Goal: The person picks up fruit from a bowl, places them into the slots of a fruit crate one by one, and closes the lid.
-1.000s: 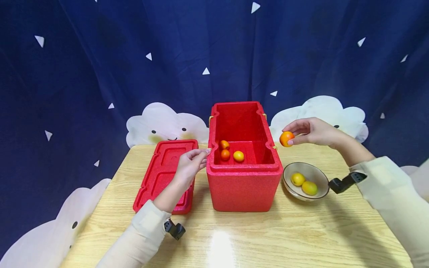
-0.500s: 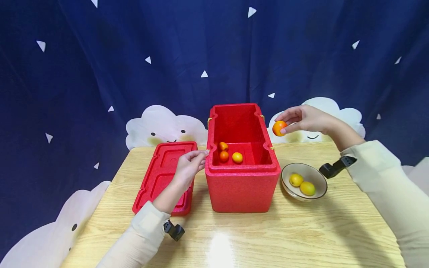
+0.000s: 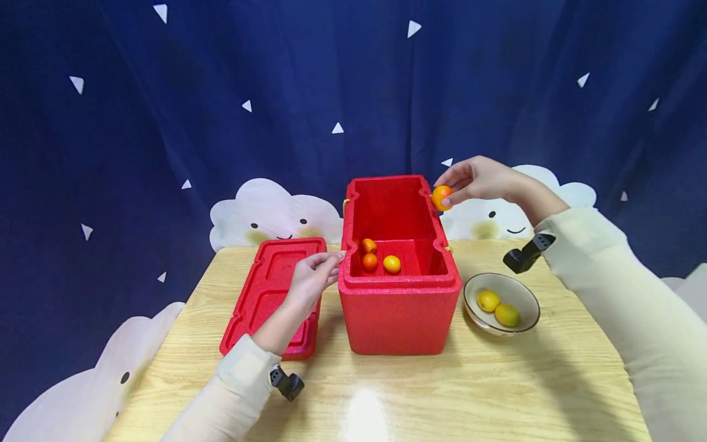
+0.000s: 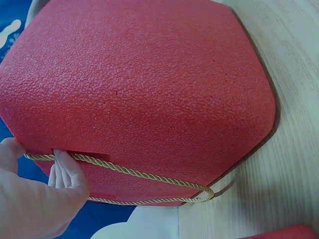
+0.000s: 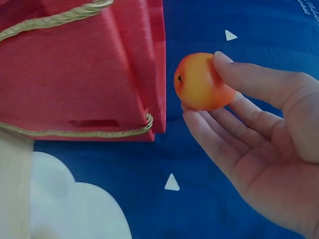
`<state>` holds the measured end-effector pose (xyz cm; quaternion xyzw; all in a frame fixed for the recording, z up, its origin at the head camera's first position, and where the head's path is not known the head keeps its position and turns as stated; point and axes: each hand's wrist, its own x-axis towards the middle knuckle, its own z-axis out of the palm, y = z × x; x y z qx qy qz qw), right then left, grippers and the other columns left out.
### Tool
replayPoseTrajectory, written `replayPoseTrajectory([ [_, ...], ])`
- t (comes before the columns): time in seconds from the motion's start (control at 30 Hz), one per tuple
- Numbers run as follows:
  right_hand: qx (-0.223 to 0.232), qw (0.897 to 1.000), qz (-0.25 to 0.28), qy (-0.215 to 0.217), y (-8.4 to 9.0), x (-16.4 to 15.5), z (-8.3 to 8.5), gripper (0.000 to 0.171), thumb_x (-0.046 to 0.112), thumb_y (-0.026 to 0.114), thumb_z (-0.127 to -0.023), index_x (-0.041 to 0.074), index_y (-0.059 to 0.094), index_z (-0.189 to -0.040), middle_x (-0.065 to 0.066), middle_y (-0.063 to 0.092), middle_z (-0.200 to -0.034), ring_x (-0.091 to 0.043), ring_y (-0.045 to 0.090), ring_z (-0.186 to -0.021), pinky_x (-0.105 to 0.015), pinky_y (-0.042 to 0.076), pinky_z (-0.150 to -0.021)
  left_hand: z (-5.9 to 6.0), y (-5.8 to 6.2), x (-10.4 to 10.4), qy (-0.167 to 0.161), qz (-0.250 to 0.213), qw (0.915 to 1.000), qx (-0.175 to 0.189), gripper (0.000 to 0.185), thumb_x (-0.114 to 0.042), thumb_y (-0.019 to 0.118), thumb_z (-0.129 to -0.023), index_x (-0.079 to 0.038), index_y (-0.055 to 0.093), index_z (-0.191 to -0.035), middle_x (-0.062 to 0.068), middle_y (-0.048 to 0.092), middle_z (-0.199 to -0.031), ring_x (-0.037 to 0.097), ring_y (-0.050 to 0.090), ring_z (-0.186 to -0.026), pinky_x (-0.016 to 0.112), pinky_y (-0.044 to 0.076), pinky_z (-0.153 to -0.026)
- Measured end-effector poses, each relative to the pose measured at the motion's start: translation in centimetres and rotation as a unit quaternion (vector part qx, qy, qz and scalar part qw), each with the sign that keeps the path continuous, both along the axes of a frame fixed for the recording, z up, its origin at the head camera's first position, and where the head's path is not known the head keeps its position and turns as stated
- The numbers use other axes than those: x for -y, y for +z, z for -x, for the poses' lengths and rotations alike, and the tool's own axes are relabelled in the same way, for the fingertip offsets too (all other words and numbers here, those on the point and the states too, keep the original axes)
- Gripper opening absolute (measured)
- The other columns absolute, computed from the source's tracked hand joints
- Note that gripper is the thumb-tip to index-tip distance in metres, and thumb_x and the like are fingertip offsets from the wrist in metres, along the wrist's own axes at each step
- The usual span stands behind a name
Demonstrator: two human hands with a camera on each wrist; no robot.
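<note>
A: Two hands busy. Going left to right: lid (image 3: pixel 273 294) lies flat on the table (image 3: pixel 497 380), just left of the box (image 3: pixel 399 288). Left hand (image 3: pixel 309 283) sits at the box's left rim, fingers (image 4: pixel 67 172) curled round the rope handle (image 4: pixel 129 172), so it grips the rope.

B: Inside the box?

A: Three small fruits (image 3: pixel 378 258) on the floor, near the left-front. Rest of the floor is bare.

B: Right side?

A: Right hand (image 3: pixel 479 179) pinches an orange (image 3: pixel 441 197) between thumb and fingertips, in the air just beside the box's far right corner, touching nothing else. Wrist view shows it outside the wall, level with the rim, not over the opening.

B: Risks?

A: Grip is a fingertip pinch on a smooth round fruit, palm open under it. My guess: if the pinch loosens here, the orange drops outside the wall and rolls off the back of the table. It could also clip the rim or the right rope handle (image 5: pixel 89 132) and bounce out.

B: Anything else?

A: Box looks like light foam. A knock on the rim could shove it; the left hand on the rope probably steadies that. Dropped from rim height, the orange may hit the fruits below. Bowl (image 3: pixel 527 294) with two yellow fruits (image 3: pixel 498 307) sits under the right forearm, so a low sleeve could catch it.
</note>
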<state>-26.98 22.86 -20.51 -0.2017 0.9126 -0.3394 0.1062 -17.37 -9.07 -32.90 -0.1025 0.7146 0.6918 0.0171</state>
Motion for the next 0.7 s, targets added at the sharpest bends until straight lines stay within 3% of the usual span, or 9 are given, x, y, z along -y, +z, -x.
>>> replayPoseTrajectory([
  [0.27, -0.004, 1.0, -0.02, 0.013, 1.3, 2.6, 1.5, 0.038, 0.015, 0.075, -0.082, 0.002, 0.064, -0.116, -0.012, 0.071, -0.108, -0.019, 0.067, -0.092, -0.04, 0.056, -0.095, 0.2, 0.0, 0.0, -0.002, 0.001, 1.0, -0.005, 0.031, -0.023, 0.064, -0.091, 0.0, 0.065, -0.113, 0.005, 0.069, -0.099, 0.009, 0.065, -0.078, 0.034, 0.057, -0.093],
  [0.53, 0.002, 0.999, -0.033, 0.038, 1.7, 4.8, 2.3, 0.041, 0.017, 0.076, -0.08, 0.003, 0.065, -0.117, -0.012, 0.072, -0.11, -0.021, 0.067, -0.094, -0.045, 0.053, -0.099, 0.0, -0.1, -0.2, -0.005, -0.009, 0.9997, -0.02, 0.029, -0.018, 0.064, -0.09, 0.004, 0.065, -0.109, -0.002, 0.067, -0.084, 0.006, 0.063, -0.07, 0.03, 0.059, -0.086],
  [0.7, 0.012, 0.999, -0.03, 0.041, 2.1, 6.6, 3.2, 0.042, 0.019, 0.077, -0.08, 0.005, 0.065, -0.118, -0.012, 0.071, -0.113, -0.024, 0.066, -0.098, -0.048, 0.051, -0.101, -0.1, 0.1, -0.1, 0.001, -0.002, 0.9999, -0.016, 0.03, -0.021, 0.065, -0.09, 0.002, 0.066, -0.11, 0.002, 0.069, -0.09, 0.006, 0.065, -0.073, 0.032, 0.059, -0.089],
])
